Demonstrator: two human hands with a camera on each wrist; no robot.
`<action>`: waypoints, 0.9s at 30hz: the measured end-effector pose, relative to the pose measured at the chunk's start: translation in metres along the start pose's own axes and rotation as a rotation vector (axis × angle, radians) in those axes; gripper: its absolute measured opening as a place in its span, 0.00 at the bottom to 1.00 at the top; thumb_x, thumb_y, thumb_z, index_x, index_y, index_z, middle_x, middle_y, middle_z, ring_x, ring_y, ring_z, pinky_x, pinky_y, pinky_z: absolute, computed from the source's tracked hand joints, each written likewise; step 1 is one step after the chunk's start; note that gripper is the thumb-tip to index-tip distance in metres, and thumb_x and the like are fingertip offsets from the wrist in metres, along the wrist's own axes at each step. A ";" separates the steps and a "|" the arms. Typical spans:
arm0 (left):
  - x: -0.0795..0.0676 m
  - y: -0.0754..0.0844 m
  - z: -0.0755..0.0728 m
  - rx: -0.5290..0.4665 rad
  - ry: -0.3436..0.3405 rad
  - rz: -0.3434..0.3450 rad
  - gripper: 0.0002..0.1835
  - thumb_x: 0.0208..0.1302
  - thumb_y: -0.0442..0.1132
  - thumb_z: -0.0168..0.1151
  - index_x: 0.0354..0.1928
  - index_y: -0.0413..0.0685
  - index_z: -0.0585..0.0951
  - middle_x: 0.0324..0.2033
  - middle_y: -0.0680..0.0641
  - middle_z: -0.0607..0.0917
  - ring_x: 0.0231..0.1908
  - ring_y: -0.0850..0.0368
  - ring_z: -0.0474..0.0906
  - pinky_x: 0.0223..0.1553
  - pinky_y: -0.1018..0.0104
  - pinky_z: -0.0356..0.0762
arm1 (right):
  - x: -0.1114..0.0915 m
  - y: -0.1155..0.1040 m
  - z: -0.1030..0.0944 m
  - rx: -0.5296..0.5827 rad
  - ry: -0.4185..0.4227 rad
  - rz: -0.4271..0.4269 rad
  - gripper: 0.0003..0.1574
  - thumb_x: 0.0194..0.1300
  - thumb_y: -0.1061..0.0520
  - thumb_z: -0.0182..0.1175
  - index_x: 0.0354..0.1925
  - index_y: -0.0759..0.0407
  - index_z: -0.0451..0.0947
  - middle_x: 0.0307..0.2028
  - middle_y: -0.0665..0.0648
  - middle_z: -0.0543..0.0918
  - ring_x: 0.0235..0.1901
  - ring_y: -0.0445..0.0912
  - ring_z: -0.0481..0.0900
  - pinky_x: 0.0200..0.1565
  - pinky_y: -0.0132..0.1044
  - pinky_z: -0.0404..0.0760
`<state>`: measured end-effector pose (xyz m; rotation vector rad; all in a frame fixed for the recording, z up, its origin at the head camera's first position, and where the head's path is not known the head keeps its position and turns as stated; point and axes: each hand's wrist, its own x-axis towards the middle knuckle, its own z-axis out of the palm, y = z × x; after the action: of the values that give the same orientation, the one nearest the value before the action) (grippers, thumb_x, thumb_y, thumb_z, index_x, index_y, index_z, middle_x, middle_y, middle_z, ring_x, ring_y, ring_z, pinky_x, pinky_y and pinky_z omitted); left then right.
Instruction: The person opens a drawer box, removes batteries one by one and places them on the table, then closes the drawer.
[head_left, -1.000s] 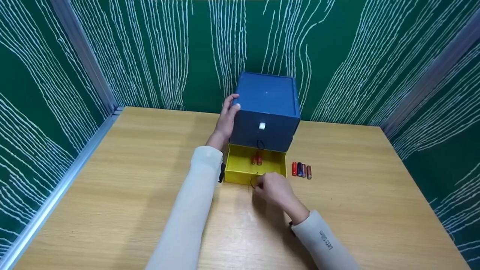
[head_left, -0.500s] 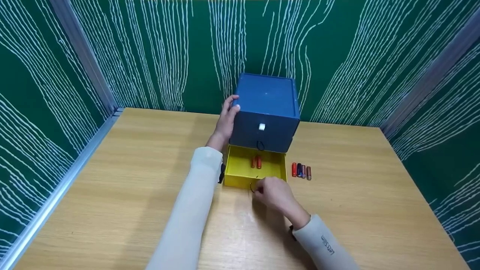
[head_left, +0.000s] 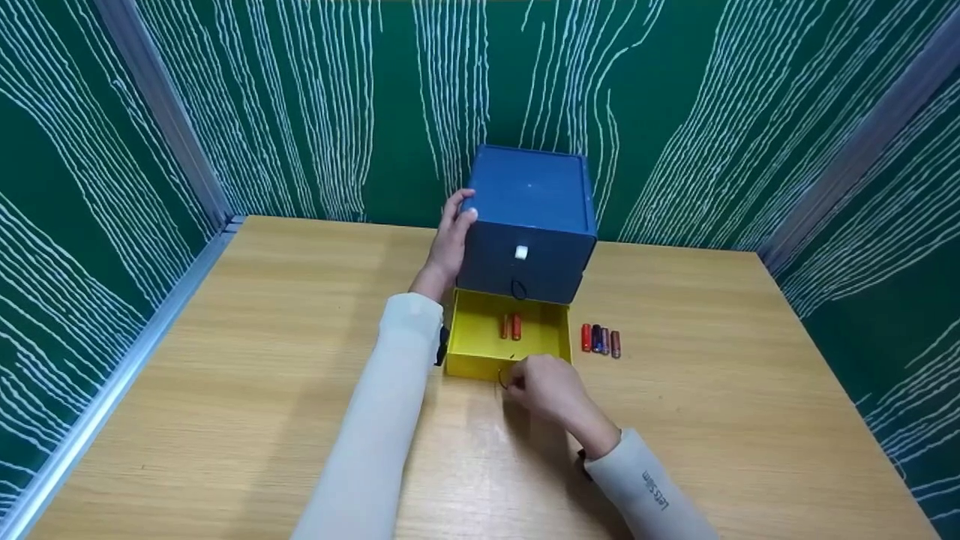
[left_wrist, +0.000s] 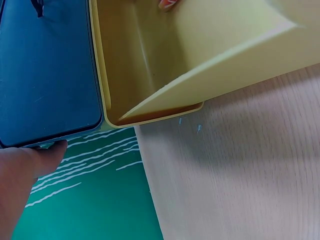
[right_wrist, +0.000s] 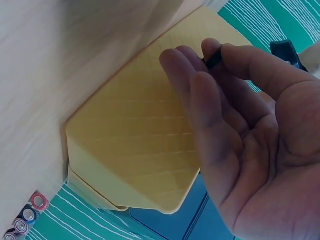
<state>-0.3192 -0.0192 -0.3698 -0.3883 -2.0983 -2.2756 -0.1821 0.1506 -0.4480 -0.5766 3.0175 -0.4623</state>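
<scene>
A blue drawer cabinet stands at the back of the table, with a white knob and a black loop on its front. Below, a yellow drawer is pulled out and holds two red batteries. My left hand rests along the cabinet's left side, its thumb against that side near the front edge. At the drawer front my right hand pinches the black loop pull between thumb and index finger; the other fingers lie loosely bent beside the drawer front.
Several batteries lie in a row on the wooden table, just right of the drawer. Green walls with white wavy lines close in the back and sides, and a metal strip runs along the left.
The yellow drawer has come slightly further out toward me, with my right hand on its loop. The two batteries inside have moved forward with it. My left hand stays on the cabinet.
</scene>
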 end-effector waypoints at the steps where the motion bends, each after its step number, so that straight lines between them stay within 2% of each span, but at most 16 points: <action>1: 0.001 -0.001 0.000 -0.006 0.002 0.003 0.22 0.64 0.50 0.39 0.60 0.64 0.56 0.64 0.51 0.52 0.59 0.51 0.55 0.59 0.49 0.52 | 0.000 0.000 -0.001 -0.003 -0.004 0.000 0.03 0.50 0.52 0.62 0.26 0.48 0.82 0.20 0.44 0.79 0.19 0.40 0.69 0.27 0.33 0.70; 8: 0.013 -0.020 -0.002 -0.025 0.031 -0.009 0.20 0.62 0.54 0.42 0.57 0.74 0.58 0.62 0.59 0.54 0.58 0.56 0.57 0.59 0.52 0.54 | -0.002 -0.001 -0.003 -0.002 -0.041 -0.003 0.05 0.50 0.51 0.62 0.28 0.48 0.83 0.21 0.44 0.79 0.19 0.40 0.69 0.26 0.32 0.70; 14: 0.016 -0.024 -0.001 -0.021 0.034 0.009 0.20 0.61 0.56 0.42 0.57 0.76 0.58 0.63 0.57 0.55 0.58 0.55 0.56 0.59 0.50 0.53 | -0.004 -0.001 -0.004 0.013 -0.052 -0.011 0.05 0.51 0.52 0.61 0.28 0.48 0.83 0.19 0.44 0.77 0.18 0.40 0.69 0.23 0.31 0.67; 22: -0.001 0.000 0.001 -0.021 0.008 0.009 0.24 0.63 0.49 0.40 0.61 0.63 0.55 0.64 0.51 0.52 0.60 0.52 0.54 0.59 0.50 0.51 | -0.008 -0.003 -0.005 0.014 -0.031 -0.048 0.03 0.48 0.54 0.63 0.21 0.48 0.80 0.14 0.42 0.72 0.16 0.39 0.66 0.20 0.32 0.64; 27: 0.000 0.000 0.001 -0.028 0.009 0.014 0.23 0.63 0.48 0.40 0.61 0.62 0.56 0.64 0.51 0.52 0.60 0.52 0.53 0.59 0.50 0.51 | -0.009 -0.004 -0.006 0.010 -0.030 -0.077 0.04 0.48 0.55 0.61 0.20 0.48 0.80 0.13 0.42 0.71 0.15 0.38 0.66 0.19 0.31 0.63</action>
<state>-0.3186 -0.0183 -0.3698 -0.3925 -2.0554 -2.2965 -0.1730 0.1524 -0.4416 -0.6942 2.9718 -0.4678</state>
